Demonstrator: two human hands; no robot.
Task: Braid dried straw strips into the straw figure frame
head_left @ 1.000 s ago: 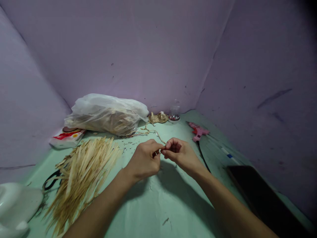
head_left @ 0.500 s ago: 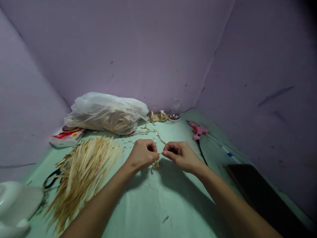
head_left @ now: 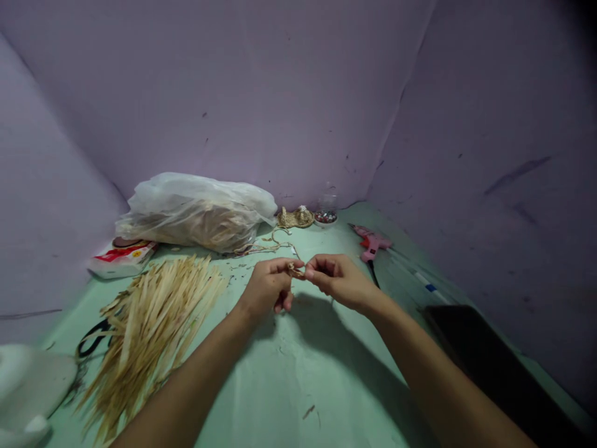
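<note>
Straw-coloured and thin, the braided cord (head_left: 295,270) sits pinched between my two hands above the middle of the counter (head_left: 289,386), its free tail running back over the green surface toward the small coiled straw piece (head_left: 295,218) by the wall. My left hand (head_left: 268,288) nips the cord between thumb and forefinger with the other fingers curled under, and my right hand (head_left: 338,280) pinches it from the other side, fingertips nearly touching the left ones. The bit I hold is so small that I judge the main risk is losing it: if either pinch eases, the twist could spring loose and unravel. Pulling too hard looks just as risky, since dry straw may snap or fray at the bend. The trailing tail lies close to the plastic bag (head_left: 198,211) of straw, and a tug could snag it there or drag the coiled piece toward the little dish of beads (head_left: 325,217). To my left the pile of straw strips (head_left: 149,323) lies loose, partly over the scissors (head_left: 93,339), so a careless elbow would scatter it. The pink glue gun (head_left: 370,244) rests to my right, its cord (head_left: 375,277) passing near my wrist.
</note>
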